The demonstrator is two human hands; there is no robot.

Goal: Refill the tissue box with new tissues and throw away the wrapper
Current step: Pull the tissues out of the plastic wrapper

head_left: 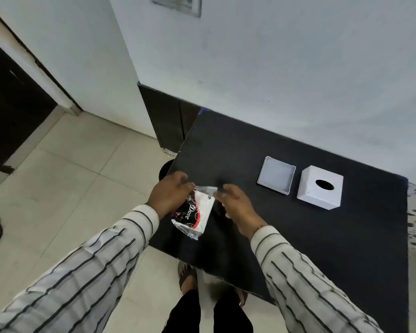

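A pack of tissues in a clear wrapper (195,216) with black, red and white print hangs over the left part of the black table (322,236). My left hand (169,192) grips the wrapper's top left corner, and my right hand (235,204) pinches its top right corner. The pack's lower end points toward me. To the right on the table stands the white tissue box cover (320,188) with an oval slot on top. Its shallow white base tray (276,174) lies open beside it, on the left.
The table stands against a pale wall (274,68). A dark round object (165,169) shows on the floor by the table's left edge. Beige floor tiles (70,176) spread to the left, with a dark doorway (10,104) beyond. My feet in sandals (187,277) are below the table's near corner.
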